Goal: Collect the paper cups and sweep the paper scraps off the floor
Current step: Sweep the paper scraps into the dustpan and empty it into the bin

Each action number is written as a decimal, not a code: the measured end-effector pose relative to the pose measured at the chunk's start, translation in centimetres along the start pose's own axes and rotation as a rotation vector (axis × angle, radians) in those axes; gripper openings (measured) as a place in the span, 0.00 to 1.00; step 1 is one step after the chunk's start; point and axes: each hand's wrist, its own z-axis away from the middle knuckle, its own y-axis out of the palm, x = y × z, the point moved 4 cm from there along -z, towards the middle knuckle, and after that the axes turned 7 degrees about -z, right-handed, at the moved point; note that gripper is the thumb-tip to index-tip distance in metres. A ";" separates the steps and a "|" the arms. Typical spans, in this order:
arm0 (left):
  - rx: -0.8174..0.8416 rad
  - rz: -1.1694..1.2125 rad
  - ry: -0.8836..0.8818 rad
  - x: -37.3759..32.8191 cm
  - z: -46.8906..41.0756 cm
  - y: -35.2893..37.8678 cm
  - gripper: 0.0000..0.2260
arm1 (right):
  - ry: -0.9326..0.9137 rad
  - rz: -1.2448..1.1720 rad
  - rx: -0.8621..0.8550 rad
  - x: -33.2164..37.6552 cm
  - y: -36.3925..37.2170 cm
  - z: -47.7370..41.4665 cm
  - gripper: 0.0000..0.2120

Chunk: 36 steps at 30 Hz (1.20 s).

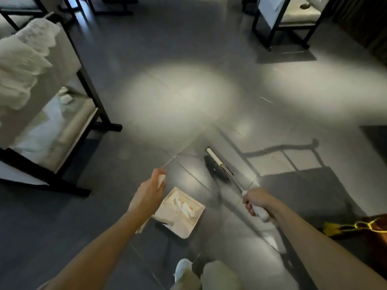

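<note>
A cream dustpan [184, 225] sits low over the grey floor, just below and right of my left hand [149, 192]. White paper scraps [181, 206] with a bit of orange lie inside it. My left hand grips the dustpan's long pale handle near its top. My right hand [254, 201] grips the white handle of a broom. The broom's dark bristle head [215, 168] is blurred on the floor ahead of the dustpan. No paper cup shows clearly.
A black-framed chair [90, 97] with a white fuzzy cover stands at the left. More black-framed chairs [280, 24] stand at the back. A brown bag with a yellow tassel [356, 227] lies at the right edge. My shoe [183, 268] is at the bottom.
</note>
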 end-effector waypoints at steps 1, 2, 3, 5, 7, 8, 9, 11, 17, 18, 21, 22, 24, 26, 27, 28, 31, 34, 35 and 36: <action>0.035 -0.015 -0.022 0.0 -0.9 0.6 0.07 | 0.018 0.014 0.019 0.6 -0.1 -1.0 0.09; 0.061 -0.023 -0.043 -0.1 -1.7 1.0 0.07 | 0.036 0.017 0.036 1.2 -0.4 -2.1 0.09; 0.066 -0.023 -0.059 -0.3 -2.5 1.4 0.07 | 0.050 0.018 0.053 1.9 -0.7 -3.1 0.09; 0.053 -0.012 -0.093 -0.7 -4.2 1.8 0.07 | 0.087 0.064 0.097 3.2 -1.4 -4.9 0.09; 0.047 -0.008 -0.112 -1.2 -6.2 1.6 0.07 | 0.155 0.137 0.145 4.6 -1.9 -6.0 0.08; 0.042 -0.003 -0.132 -1.4 -7.1 1.4 0.07 | 0.191 0.176 0.172 5.1 -2.1 -6.3 0.08; 0.029 -0.009 -0.151 -1.5 -7.9 1.1 0.07 | 0.217 0.212 0.206 5.6 -2.0 -6.4 0.08; 0.010 -0.037 -0.170 -1.4 -9.0 0.6 0.07 | 0.242 0.292 0.265 6.4 -1.2 -6.2 0.09; 0.016 -0.079 -0.173 -1.8 -9.7 1.0 0.08 | 0.103 0.615 0.398 7.0 1.5 -3.1 0.12; 0.012 -0.072 -0.170 -1.9 -9.6 1.1 0.08 | 0.142 0.667 0.449 7.0 1.8 -2.4 0.12; 0.025 -0.050 -0.167 -2.2 -9.3 1.0 0.07 | 0.243 0.743 0.561 8.6 2.5 -0.2 0.13; 0.030 -0.042 -0.168 -2.1 -9.1 0.8 0.07 | 0.261 0.709 0.553 9.4 2.5 0.1 0.14; 0.018 -0.021 -0.180 -2.1 -8.5 0.2 0.06 | 0.381 0.581 0.546 10.4 2.4 1.1 0.15; -0.011 -0.002 -0.222 -1.7 -7.4 -0.7 0.06 | 0.443 0.508 0.562 11.5 2.6 2.5 0.18; -0.031 0.017 -0.252 -1.4 -6.6 -1.1 0.06 | 0.448 0.505 0.562 12.0 2.9 3.2 0.19; -0.057 0.038 -0.280 -1.0 -5.8 -1.6 0.06 | 0.430 0.512 0.552 12.5 3.1 3.9 0.20; -0.136 0.067 -0.346 0.6 -3.0 -2.9 0.06 | 0.285 0.608 0.525 14.3 4.3 6.1 0.18; -0.248 0.107 -0.430 2.9 0.6 -4.4 0.04 | 0.145 0.707 0.518 15.5 6.8 8.1 0.10; -0.288 0.125 -0.457 3.8 2.0 -4.9 0.03 | 0.115 0.730 0.518 15.7 8.0 8.6 0.10; -0.322 0.138 -0.482 4.8 3.4 -5.5 0.02 | 0.089 0.759 0.524 15.7 9.4 9.0 0.14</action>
